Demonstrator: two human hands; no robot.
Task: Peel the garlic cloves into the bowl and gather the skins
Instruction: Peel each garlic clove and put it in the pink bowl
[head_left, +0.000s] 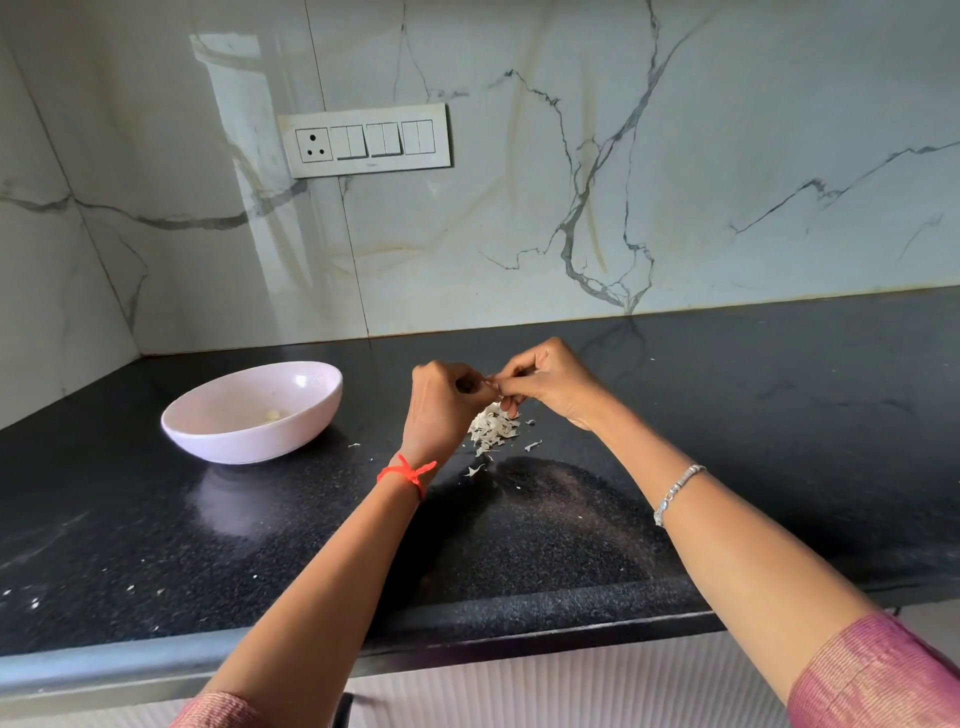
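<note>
Both hands meet at the centre of the frame, raised just above the black speckled stone counter (727, 415). The left hand (447, 400) is closed, fingers curled tight, thumb and fingertips pinching a small pale garlic clove (491, 384) that the fingers largely hide. The right hand (545, 384) is likewise curled, its fingertips pinching the same clove from the opposite side, so the two hands touch at the fingertips. Directly beneath them lies a heap of white papery garlic skins (493, 428), with stray flakes scattered near it on the counter. The pale pink round bowl (249, 447) sits centre left, apart from the hands, holding one peeled clove (272, 414). A red thread (410, 473) circles the left wrist and a silver bracelet (678, 491) the right.
</note>
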